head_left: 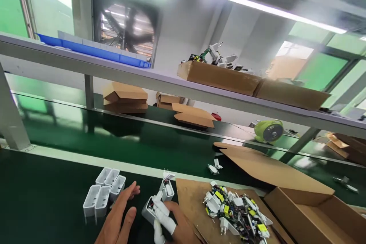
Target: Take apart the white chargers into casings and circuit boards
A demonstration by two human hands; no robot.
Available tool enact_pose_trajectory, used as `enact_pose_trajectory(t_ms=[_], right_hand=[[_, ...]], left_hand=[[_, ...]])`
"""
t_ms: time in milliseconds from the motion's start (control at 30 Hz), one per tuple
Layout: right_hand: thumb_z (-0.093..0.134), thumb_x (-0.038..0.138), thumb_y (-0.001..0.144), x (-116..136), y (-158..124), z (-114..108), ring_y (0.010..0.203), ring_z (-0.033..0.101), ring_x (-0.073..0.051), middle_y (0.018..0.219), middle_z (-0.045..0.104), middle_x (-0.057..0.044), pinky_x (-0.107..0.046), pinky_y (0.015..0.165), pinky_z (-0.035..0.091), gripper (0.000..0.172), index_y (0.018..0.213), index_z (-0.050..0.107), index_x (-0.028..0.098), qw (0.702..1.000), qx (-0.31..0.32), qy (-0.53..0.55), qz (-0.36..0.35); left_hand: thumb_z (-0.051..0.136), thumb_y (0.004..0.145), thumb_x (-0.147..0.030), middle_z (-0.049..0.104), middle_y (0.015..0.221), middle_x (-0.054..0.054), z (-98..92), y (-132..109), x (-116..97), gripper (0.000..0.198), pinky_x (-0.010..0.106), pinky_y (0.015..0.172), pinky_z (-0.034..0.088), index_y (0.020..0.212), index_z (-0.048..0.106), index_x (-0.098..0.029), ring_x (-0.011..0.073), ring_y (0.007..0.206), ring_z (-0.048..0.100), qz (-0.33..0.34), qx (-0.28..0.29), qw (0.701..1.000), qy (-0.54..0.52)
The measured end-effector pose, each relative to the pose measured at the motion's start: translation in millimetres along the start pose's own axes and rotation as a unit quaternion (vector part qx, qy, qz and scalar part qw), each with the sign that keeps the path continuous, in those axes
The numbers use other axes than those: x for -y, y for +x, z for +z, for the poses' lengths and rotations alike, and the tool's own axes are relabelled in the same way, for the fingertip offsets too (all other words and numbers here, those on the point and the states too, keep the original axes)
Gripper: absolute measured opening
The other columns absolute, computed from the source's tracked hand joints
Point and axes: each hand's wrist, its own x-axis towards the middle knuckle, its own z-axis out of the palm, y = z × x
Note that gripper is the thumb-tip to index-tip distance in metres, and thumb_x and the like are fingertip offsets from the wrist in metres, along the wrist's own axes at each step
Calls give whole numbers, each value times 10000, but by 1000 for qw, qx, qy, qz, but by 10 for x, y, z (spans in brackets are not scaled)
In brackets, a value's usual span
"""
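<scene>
Head view: right grip (180, 224) holds white case (148, 213), left grip (116, 219) free.

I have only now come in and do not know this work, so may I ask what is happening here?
A person has both hands at a dark surface. The right hand, with white finger covers, is on a white casing; its exact grip is hard to see. The left hand is open, beside five grouped casings. To the right, a heap of circuit boards and plug pieces lies on cardboard.
</scene>
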Motion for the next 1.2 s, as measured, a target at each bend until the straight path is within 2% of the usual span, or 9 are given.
enact_pose_trajectory(t_ms=[167,333,467,600,900,1000,1067,1133,1200], right_hand=[[685,90,767,-33,14,138,875,776,-238,1178,718,-70,-282,768,658,441,1165,704,278,993,111,-29,27],[575,48,855,-29,-69,249,1019,751,-222,1258,660,-84,-303,901,642,552,1342,604,308,999,38,32,11],[520,77,952,-70,-120,371,1013,739,-188,1402,557,-122,-313,914,639,501,1400,541,302,993,-56,102,9],[538,106,974,-89,-94,409,1059,712,-210,1228,647,-80,-346,952,619,465,1391,552,312,989,-20,142,21],[507,176,994,-39,-82,370,1022,694,-220,1145,660,-83,-382,942,596,366,1313,641,297,985,-2,167,52],[570,319,996,-36,-59,414,992,715,-234,1106,697,-87,-382,887,615,279,1245,684,269,944,-27,303,125],[566,466,999,-34,-39,446,903,742,-251,999,735,-88,-379,770,637,345,1227,688,238,877,-29,437,199],[511,576,1006,-23,-22,455,806,749,-264,880,746,-85,-385,676,632,445,1190,698,216,809,-21,531,250],[485,627,1001,-7,-10,438,780,748,-277,843,747,-90,-404,664,626,494,1138,714,210,779,-12,568,265]], left_hand=[[435,1100,-418,649,1437,128,-50,36,-67,463,479,1120,550,1534,487,-267,300,1299,644,31,19,999,-11],[480,1085,-412,623,1448,91,10,30,-126,365,426,1150,526,1408,614,-307,281,1323,627,68,82,994,11],[524,1065,-394,727,1215,68,-8,89,-128,248,382,978,621,1276,601,-289,240,1092,731,24,139,990,10],[492,1067,-432,744,1123,60,-27,103,-128,227,404,934,625,1219,547,-274,239,1033,744,-37,157,987,-7],[469,1081,-399,725,1172,76,-13,105,-98,205,457,1006,602,1232,524,-270,248,1089,729,-35,165,985,-38],[744,927,-355,660,1335,108,10,42,-57,578,493,1051,590,1412,437,-288,296,1206,686,15,161,986,-39],[865,790,-256,573,1451,141,44,-16,-61,926,537,1091,560,1538,320,-303,348,1302,621,78,148,986,-16],[834,805,-185,530,1482,156,87,-59,-92,982,564,1114,532,1589,257,-316,365,1342,579,132,125,983,12],[747,883,-160,558,1432,149,128,-73,-133,886,552,1084,549,1597,249,-325,347,1302,598,163,104,981,23]])
